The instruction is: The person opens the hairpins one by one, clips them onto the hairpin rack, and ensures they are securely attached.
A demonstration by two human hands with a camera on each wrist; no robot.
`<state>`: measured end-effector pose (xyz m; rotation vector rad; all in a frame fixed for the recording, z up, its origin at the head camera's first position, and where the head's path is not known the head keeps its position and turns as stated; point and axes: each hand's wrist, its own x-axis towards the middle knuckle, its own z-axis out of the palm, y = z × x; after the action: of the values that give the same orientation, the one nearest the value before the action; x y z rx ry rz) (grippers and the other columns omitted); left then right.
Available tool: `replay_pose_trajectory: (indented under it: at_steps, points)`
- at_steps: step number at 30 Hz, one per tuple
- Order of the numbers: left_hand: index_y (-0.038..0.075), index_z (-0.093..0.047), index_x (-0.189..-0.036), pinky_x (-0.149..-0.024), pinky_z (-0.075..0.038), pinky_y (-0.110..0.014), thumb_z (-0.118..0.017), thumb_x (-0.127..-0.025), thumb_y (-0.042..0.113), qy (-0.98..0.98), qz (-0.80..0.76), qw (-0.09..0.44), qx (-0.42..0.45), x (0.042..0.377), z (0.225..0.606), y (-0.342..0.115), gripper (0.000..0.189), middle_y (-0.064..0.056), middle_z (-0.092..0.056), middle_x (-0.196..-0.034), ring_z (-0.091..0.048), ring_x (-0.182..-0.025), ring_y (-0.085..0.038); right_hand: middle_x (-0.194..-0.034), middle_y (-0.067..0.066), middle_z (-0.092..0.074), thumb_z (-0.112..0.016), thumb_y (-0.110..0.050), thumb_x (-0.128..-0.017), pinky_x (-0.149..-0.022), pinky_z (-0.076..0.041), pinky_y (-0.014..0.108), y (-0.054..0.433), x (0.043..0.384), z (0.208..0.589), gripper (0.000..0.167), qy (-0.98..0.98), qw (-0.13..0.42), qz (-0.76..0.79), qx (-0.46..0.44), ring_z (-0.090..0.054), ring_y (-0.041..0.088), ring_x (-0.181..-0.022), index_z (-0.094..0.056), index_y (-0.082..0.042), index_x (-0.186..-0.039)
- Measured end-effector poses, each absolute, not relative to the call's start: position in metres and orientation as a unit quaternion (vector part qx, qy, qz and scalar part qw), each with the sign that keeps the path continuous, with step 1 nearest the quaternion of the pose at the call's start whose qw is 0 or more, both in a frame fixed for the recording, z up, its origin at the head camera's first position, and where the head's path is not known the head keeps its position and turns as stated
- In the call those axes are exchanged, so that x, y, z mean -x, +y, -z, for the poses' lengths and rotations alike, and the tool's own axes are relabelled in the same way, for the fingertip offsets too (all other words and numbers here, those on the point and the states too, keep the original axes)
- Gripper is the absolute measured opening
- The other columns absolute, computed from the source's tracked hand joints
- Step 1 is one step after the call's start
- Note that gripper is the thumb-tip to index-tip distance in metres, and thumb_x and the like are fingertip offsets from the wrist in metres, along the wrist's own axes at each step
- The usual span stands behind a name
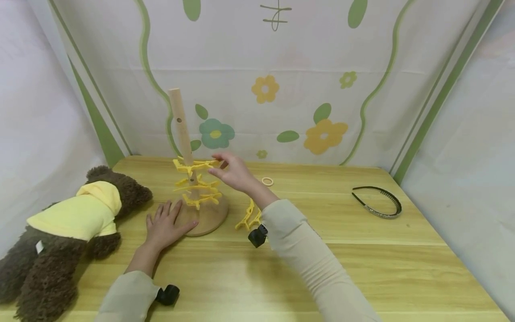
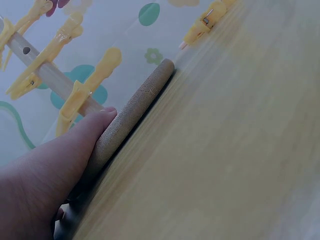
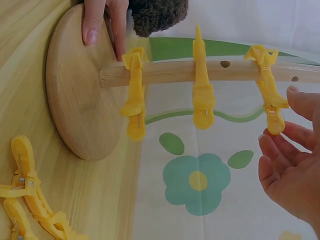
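left hand rests spread on the wooden base's left edge, likely steadying it. right hand, thumb and fingers parted, meets the top clip.

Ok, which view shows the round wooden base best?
The right wrist view: the round wooden base appears large there, most of its broad face showing. The head view shows its top smaller, partly covered by the left hand. The left wrist view shows it nearly edge-on, mainly its rim.
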<state>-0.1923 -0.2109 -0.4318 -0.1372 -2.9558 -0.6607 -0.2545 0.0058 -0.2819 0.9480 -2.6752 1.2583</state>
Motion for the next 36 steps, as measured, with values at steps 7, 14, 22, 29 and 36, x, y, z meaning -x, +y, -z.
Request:
replay_pose_trajectory:
  at_steps: [7, 14, 22, 29, 36]
  points:
    - [0.008, -0.020, -0.138, -0.085, 0.006, -0.066, -0.044, -0.073, 0.067, -0.974, 0.216, 0.054, 0.043, 0.191, 0.430, -0.212, 0.092, -0.029, -0.013, -0.135, -0.006, -0.121, -0.047, -0.110, 0.006, -0.050, -0.059, -0.021, -0.083, -0.069, -0.043, 0.024, 0.017, 0.248, 0.274, 0.041, -0.843, 0.046, -0.424, -0.329, -0.050, 0.019, -0.092, -0.050, -0.006, -0.120]
    - [0.008, -0.022, -0.138, -0.084, 0.005, -0.066, -0.045, -0.072, 0.067, -0.973, 0.219, 0.058, 0.043, 0.190, 0.431, -0.213, 0.092, -0.029, -0.015, -0.135, -0.008, -0.120, -0.047, -0.110, 0.005, -0.050, -0.058, -0.020, -0.084, -0.070, -0.042, 0.027, 0.044, 0.234, 0.272, 0.039, -0.822, 0.056, -0.453, -0.340, -0.049, 0.019, -0.092, -0.050, -0.006, -0.119]
    - [0.009, -0.021, -0.138, -0.084, 0.006, -0.066, -0.046, -0.072, 0.066, -0.972, 0.222, 0.059, 0.045, 0.189, 0.432, -0.212, 0.091, -0.028, -0.015, -0.135, -0.007, -0.121, -0.047, -0.103, 0.005, -0.055, -0.060, -0.017, -0.082, -0.069, -0.043, 0.032, 0.086, 0.220, 0.294, 0.036, -0.825, 0.085, -0.464, -0.312, -0.052, 0.021, -0.088, -0.053, -0.003, -0.115]
    - [0.010, -0.022, -0.138, -0.085, 0.005, -0.066, -0.046, -0.072, 0.067, -0.972, 0.221, 0.065, 0.047, 0.190, 0.432, -0.211, 0.091, -0.028, -0.016, -0.135, -0.008, -0.121, -0.046, -0.100, 0.011, -0.056, -0.060, -0.016, -0.082, -0.068, -0.042, 0.037, 0.120, 0.210, 0.327, 0.036, -0.830, 0.074, -0.476, -0.280, -0.052, 0.021, -0.085, -0.053, -0.001, -0.114]
    - [0.012, -0.020, -0.139, -0.084, 0.007, -0.066, -0.046, -0.072, 0.067, -0.972, 0.221, 0.062, 0.047, 0.192, 0.435, -0.212, 0.091, -0.028, -0.016, -0.135, -0.007, -0.121, -0.046, -0.095, 0.010, -0.057, -0.060, -0.019, -0.082, -0.067, -0.042, 0.037, 0.143, 0.203, 0.359, 0.036, -0.846, 0.046, -0.484, -0.221, -0.052, 0.020, -0.082, -0.054, 0.001, -0.111]
